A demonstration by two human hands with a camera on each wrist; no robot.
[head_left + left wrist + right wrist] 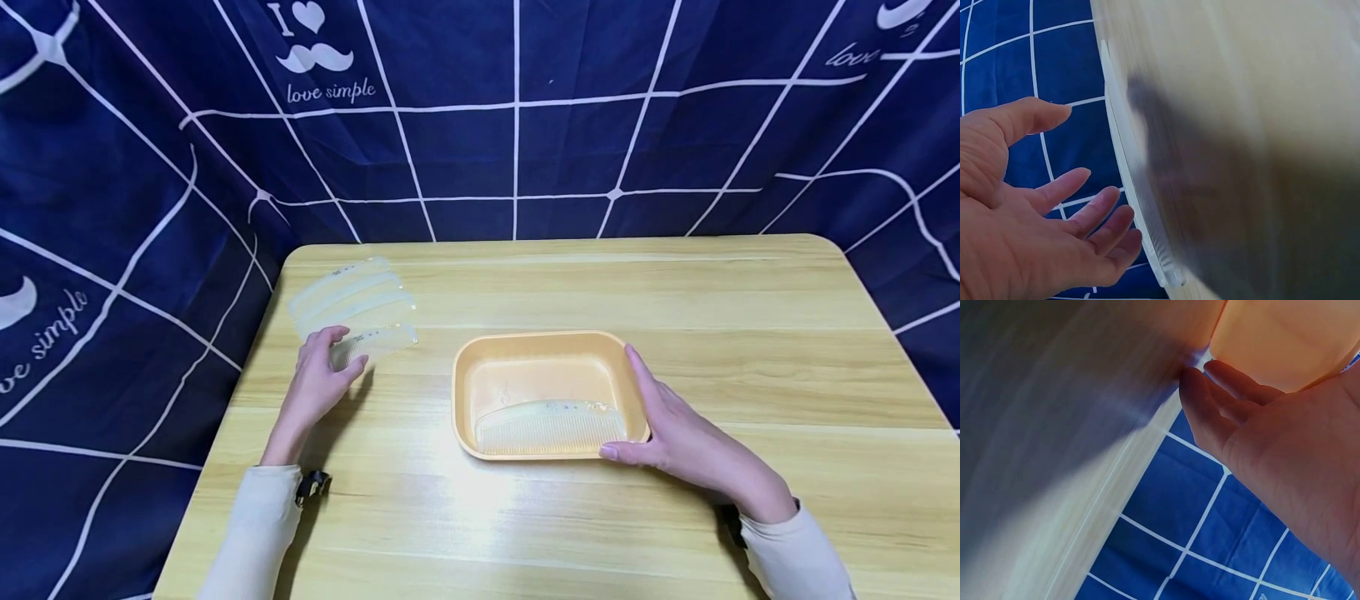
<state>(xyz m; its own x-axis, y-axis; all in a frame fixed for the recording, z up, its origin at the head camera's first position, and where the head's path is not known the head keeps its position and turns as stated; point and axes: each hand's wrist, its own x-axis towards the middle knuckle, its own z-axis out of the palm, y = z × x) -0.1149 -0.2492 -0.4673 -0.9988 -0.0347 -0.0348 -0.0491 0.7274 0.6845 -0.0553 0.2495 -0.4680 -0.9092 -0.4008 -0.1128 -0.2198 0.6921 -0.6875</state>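
Observation:
My left hand (317, 382) is over the nearest of several translucent combs at the table's left, its thumb and fingers spread apart around one end of that comb (386, 340). In the left wrist view the loosely bent fingers (1102, 203) sit beside a comb (1138, 194) seen edge-on, with a gap between thumb and fingers. A shallow peach plastic box (459, 383) is gripped at its right end by my right hand (675, 433), the thumb over the front rim and the fingers along the side wall. Inside the box lies one pale comb (551, 427), teeth toward me.
The other combs (345, 287) lie overlapped behind my left hand, near the table's left edge. The wood-grain table (525, 533) has rounded far corners. Dark blue cloth (465, 158) with white lines hangs behind it and at both sides.

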